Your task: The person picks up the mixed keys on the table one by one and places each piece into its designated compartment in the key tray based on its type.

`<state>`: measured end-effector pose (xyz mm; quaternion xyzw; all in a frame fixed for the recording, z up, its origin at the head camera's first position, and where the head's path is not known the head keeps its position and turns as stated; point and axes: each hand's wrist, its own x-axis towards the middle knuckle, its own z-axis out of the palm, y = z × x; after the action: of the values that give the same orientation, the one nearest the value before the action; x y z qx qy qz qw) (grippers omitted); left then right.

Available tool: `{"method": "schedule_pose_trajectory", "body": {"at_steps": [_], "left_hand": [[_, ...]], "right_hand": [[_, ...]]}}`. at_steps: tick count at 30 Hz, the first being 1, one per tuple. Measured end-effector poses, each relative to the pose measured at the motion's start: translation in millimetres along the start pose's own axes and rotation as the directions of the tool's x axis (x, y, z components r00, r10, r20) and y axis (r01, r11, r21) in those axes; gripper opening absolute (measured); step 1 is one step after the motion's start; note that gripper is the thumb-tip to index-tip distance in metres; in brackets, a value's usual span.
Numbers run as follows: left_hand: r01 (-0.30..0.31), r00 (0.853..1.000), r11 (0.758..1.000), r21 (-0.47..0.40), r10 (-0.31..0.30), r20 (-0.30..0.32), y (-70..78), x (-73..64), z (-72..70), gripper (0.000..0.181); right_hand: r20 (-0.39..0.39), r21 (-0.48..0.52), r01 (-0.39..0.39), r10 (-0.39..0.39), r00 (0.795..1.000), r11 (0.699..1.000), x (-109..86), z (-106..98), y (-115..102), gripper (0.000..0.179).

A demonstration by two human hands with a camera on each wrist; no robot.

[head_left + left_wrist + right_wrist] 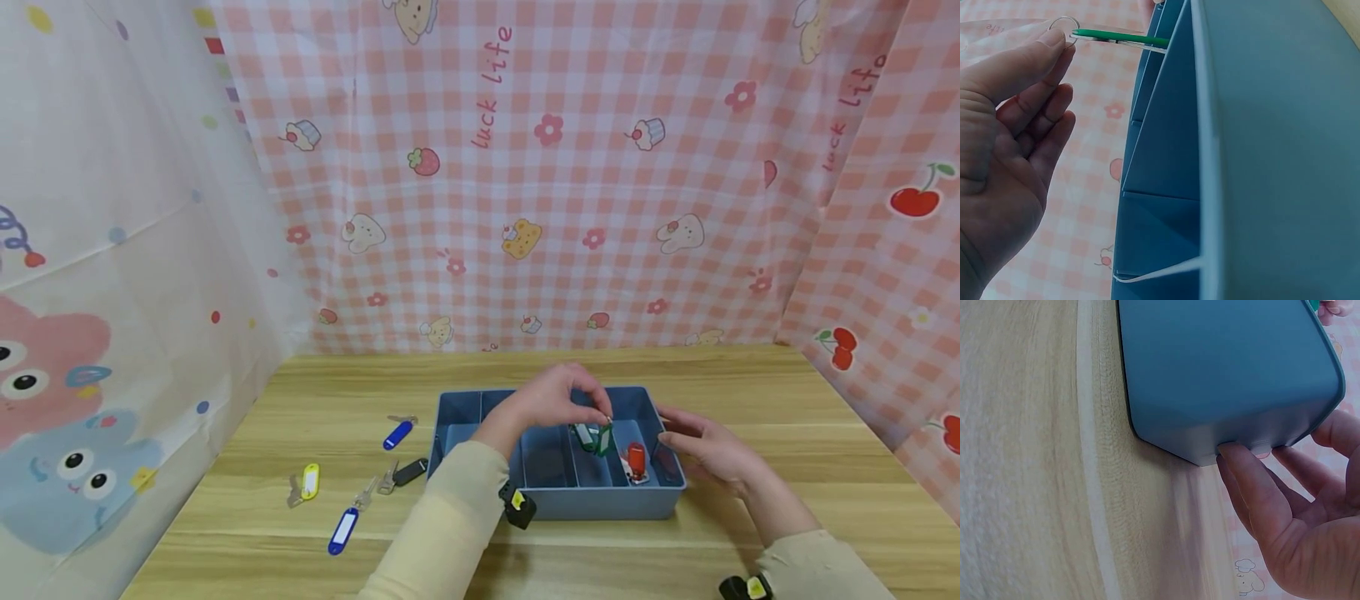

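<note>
My left hand (558,396) reaches over a blue-grey divided box (600,503). Its thumb and forefinger pinch the metal ring of a green key tag (1119,36), whose far end dips below the box's rim in the left wrist view. Another green key tag (583,437) shows right beside it in the head view. A red key tag (636,458) lies in the box's right-end compartment, with a pale piece next to it. My right hand (708,450) holds the box's right end: fingers against the outer wall, thumb at the rim (1335,384).
Left of the box, loose on the wooden table (247,533), lie a yellow key tag (311,481), a blue key tag (397,435), another blue key tag (343,531) and a black key tag (410,472), with keys. A pink checked cloth (540,183) hangs behind the table.
</note>
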<state>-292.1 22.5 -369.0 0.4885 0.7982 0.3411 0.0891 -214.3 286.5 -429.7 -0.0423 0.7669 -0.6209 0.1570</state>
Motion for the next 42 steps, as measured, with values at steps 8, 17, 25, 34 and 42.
{"method": "schedule_pose_trajectory", "body": {"at_steps": [8, 17, 25, 34, 42], "left_hand": [[0.003, 1.0, 1.0, -0.014, -0.002, 0.021, -1.1, 0.7, -0.5, 0.004], [0.048, 0.998, 0.998, -0.042, -0.047, 0.029, -6.1, -2.3, -1.9, 0.024], [0.057, 0.998, 0.998, -0.025, -0.057, 0.015, -1.8, -7.6, -6.9, 0.029], [0.073, 0.997, 0.997, -0.029, -0.074, -0.011, 5.6, -15.0, -10.7, 0.038], [0.02, 0.999, 1.0, -0.016, -0.021, -0.045, 10.7, -23.6, -11.8, 0.046]], "right_hand": [[-0.004, 0.008, -0.004, 0.004, 1.0, 1.0, -0.1, 0.2, -0.1, 0.063], [-0.024, -0.019, -0.02, 0.019, 1.0, 1.0, 0.5, 0.8, -0.2, 0.063], [-0.018, -0.039, -0.011, 0.01, 1.0, 0.999, -0.6, -0.2, -0.9, 0.063], [-0.019, -0.019, -0.014, 0.014, 1.0, 1.0, 0.0, 0.7, -1.0, 0.063], [-0.004, -0.012, -0.001, 0.001, 1.0, 1.0, 0.4, 0.0, -0.5, 0.064]]}}
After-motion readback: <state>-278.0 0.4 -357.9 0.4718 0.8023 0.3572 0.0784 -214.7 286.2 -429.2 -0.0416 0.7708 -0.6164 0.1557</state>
